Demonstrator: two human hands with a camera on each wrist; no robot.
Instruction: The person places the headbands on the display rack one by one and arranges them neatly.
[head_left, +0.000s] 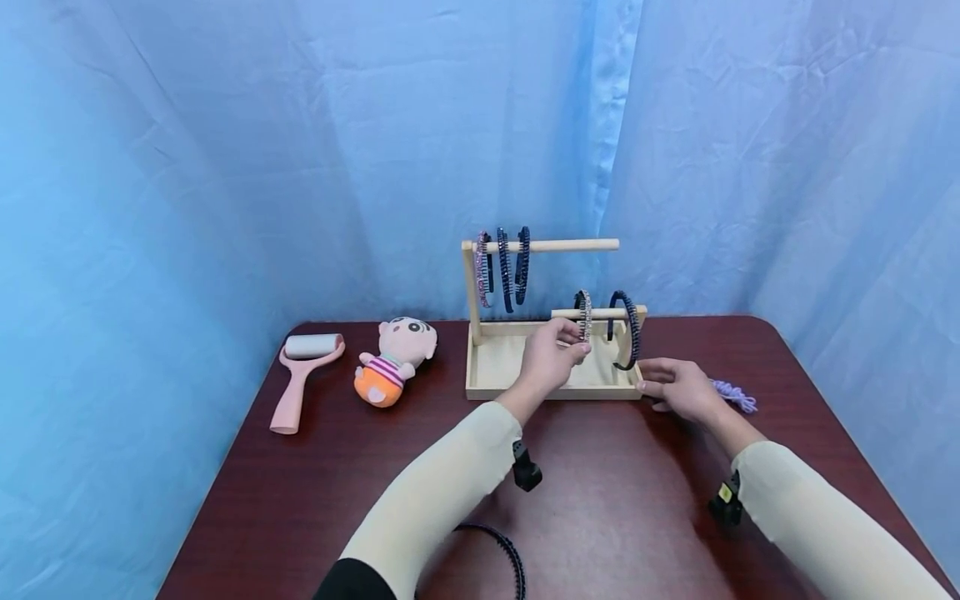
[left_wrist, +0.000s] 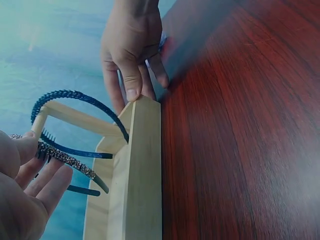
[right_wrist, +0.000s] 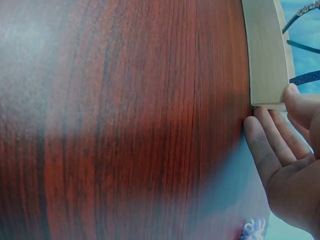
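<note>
In the head view, my left hand (head_left: 551,357) pinches a sparkly rhinestone headband (head_left: 587,312), which loops over the lower bar of a wooden headband rack (head_left: 555,393). The left wrist view shows thumb and fingers around the band's studded arc (left_wrist: 75,162). A dark blue headband (head_left: 634,337) hangs beside it on the same bar, nearer the post. My right hand (head_left: 684,389) touches the right front corner of the rack's tray. Its thumb rests at the corner, and its fairly straight fingers (right_wrist: 272,137) lie along the tray's end.
Pink and dark headbands (head_left: 504,271) hang on the upper bar (head_left: 573,245). Left of the rack are a plush doll (head_left: 390,360) and a pink lint roller (head_left: 294,392). Purple cord (head_left: 737,396) lies beyond my right hand. A black headband (head_left: 510,554) lies near my left forearm.
</note>
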